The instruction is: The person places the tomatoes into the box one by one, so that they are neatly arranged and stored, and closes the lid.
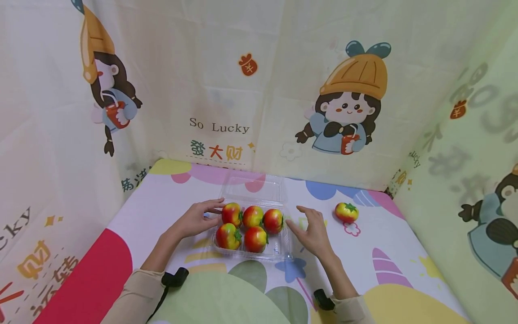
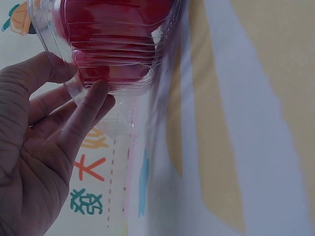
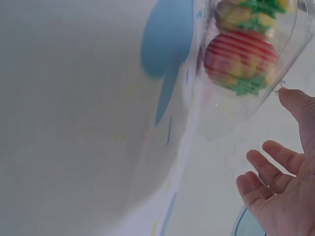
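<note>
A clear plastic clamshell box (image 1: 278, 252) lies with its lid (image 1: 259, 184) folded back on the table. Inside it sit several red-and-yellow persimmon-like fruits (image 1: 253, 217) with green leafy tops, in two rows; the near right spot holds no fruit. At the box's left side is my left hand (image 1: 198, 218), thumb and fingers parted. Its fingertips (image 2: 98, 91) appear to touch the rim in the left wrist view. My right hand (image 1: 313, 231) hovers by the right side with fingers spread, holding nothing. Another persimmon-like fruit (image 1: 346, 212) rests farther right, outside the box.
A colourful patterned cloth (image 1: 259, 292) covers the table. Printed curtains (image 1: 275, 81) with cartoon figures stand at the back and along both sides. Black wrist cameras (image 1: 175, 277) are strapped at both sleeves.
</note>
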### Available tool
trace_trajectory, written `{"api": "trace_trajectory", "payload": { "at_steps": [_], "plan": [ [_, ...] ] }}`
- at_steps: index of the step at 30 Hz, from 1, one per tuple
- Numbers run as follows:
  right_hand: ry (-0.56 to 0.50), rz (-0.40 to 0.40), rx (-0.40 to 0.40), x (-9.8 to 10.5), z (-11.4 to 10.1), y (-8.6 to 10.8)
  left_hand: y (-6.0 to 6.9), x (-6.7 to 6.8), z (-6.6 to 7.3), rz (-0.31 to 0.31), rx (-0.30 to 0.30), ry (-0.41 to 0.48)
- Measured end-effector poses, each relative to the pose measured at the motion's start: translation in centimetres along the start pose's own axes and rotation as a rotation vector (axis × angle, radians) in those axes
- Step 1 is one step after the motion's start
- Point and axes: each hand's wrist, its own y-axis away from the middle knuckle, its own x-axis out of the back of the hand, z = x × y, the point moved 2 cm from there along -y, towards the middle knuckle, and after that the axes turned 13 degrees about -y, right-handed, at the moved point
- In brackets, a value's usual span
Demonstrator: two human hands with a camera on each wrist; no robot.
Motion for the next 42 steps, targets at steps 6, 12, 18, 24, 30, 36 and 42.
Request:
{"api": "trace_trajectory", "payload": {
  "at_steps": [6,12,18,24,30,36,42],
  "plan": [
    [0.014,0.033,0.01,1.0,1.1,0.2,0.0,0.0,0.0,0.001,-0.004,-0.003],
    [0.032,0.055,-0.002,2.0,1.9,0.3,0.0,0.0,0.1,0.0,0.002,-0.006],
    [0.038,0.086,-0.007,2.8,2.5,0.6,0.0,-0.1,0.0,0.0,0.005,-0.007],
    [0.045,0.098,-0.012,3.8,3.3,0.6,0.0,-0.1,0.1,-0.001,0.008,-0.007],
    [0.05,0.08,-0.072,4.6,4.3,0.5,0.0,0.0,0.1,-0.003,0.013,-0.004],
    [0.067,0.104,-0.033,5.4,4.9,0.3,0.0,0.0,0.0,0.0,0.005,-0.002],
    [0.082,0.142,0.01,6.4,5.3,0.0,0.0,-0.1,0.0,-0.001,-0.003,-0.001]
  ]
}}
